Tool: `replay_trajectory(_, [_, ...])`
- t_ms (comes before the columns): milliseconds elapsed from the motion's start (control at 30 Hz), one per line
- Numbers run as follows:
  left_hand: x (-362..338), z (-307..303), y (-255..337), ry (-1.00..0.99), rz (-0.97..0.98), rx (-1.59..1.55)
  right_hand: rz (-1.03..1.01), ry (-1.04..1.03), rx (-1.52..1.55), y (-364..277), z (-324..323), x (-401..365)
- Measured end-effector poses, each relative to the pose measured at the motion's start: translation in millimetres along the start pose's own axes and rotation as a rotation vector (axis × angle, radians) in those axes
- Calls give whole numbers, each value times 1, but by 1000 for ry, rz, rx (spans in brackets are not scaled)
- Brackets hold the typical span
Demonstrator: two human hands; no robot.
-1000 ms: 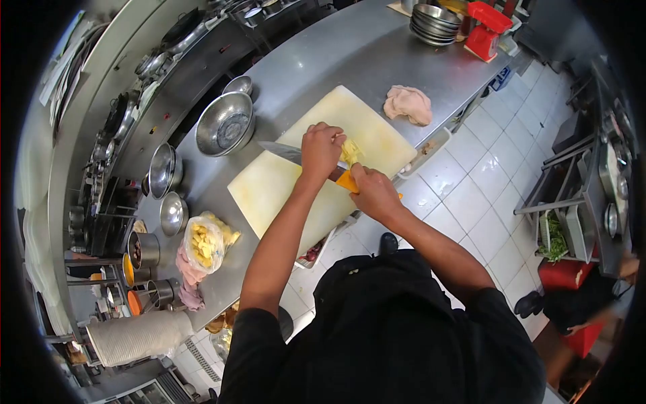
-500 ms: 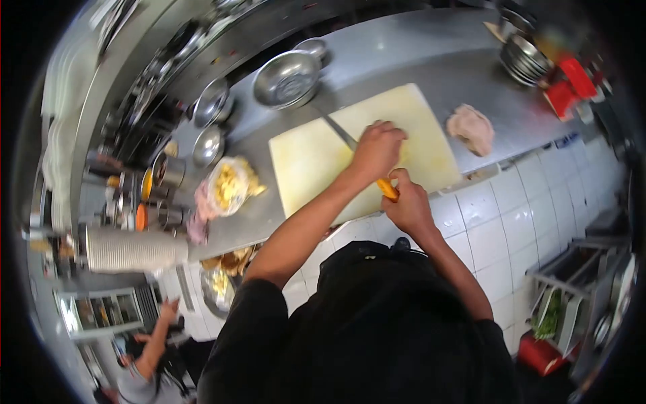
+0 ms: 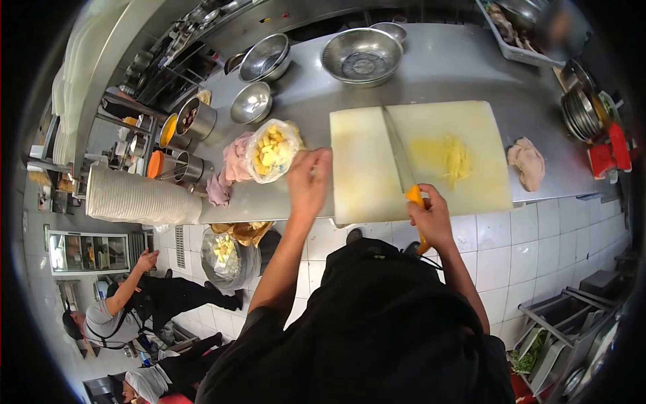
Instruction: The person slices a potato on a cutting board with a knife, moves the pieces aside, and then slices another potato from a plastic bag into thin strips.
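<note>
My right hand (image 3: 431, 217) is closed round the orange handle of a long knife (image 3: 398, 149), whose blade lies across the white cutting board (image 3: 363, 195). Thin yellow shreds (image 3: 456, 160) are heaped on the board, right of the blade. My left hand (image 3: 310, 176) is off the board's left edge with nothing seen in it, its fingers bent and partly spread. Beside it stands a clear plastic bag of yellow chunks (image 3: 270, 149), with a pink cloth (image 3: 235, 160) at its left. Another pink cloth (image 3: 527, 163) lies right of the board.
Metal bowls (image 3: 362, 56) stand at the counter's back. A stack of white containers (image 3: 138, 196) is at the left end, near metal pots (image 3: 196, 118). Below the counter sits a bin (image 3: 230, 259). Two other people (image 3: 168, 296) are at the lower left.
My left hand has moved left from over the board towards the bag, uncovering the yellow shreds. My right hand still holds the knife. The camera view has shifted.
</note>
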State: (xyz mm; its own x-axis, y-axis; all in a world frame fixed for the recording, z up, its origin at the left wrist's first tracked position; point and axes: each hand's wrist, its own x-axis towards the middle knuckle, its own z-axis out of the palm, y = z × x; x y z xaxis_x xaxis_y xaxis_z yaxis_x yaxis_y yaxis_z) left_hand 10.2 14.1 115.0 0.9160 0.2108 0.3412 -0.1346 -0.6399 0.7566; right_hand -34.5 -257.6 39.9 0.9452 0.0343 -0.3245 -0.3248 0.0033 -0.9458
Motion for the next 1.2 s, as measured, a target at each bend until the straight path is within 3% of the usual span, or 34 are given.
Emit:
replay_trajectory(167, [7,-86,-108,148,-52,93,18,151,-34,-1,34,10])
replay_trajectory(333, [28,-127,-166,77,-106,101,55,251,-44,3,41,10])
replay_trajectory(400, [38,-135,-164,21,-123,126,52,262,-43,-3,45,8])
replay_trajectory(500, [50,-132,-171,-78,175,239,53,250,-45,-7,46,7])
replay_trajectory(633, [61,-115,-192,-230,309,505,37,253,-43,2,41,10])
replay_trajectory(833, [64,-99,-203,-204,340,556,40,218,34,12,35,13])
replay_trajectory(1033, [64,-98,-202,-325,235,521,57,207,4,1,38,9])
replay_trajectory(1200, [63,-107,-191,-88,283,307,60,182,36,4,34,10])
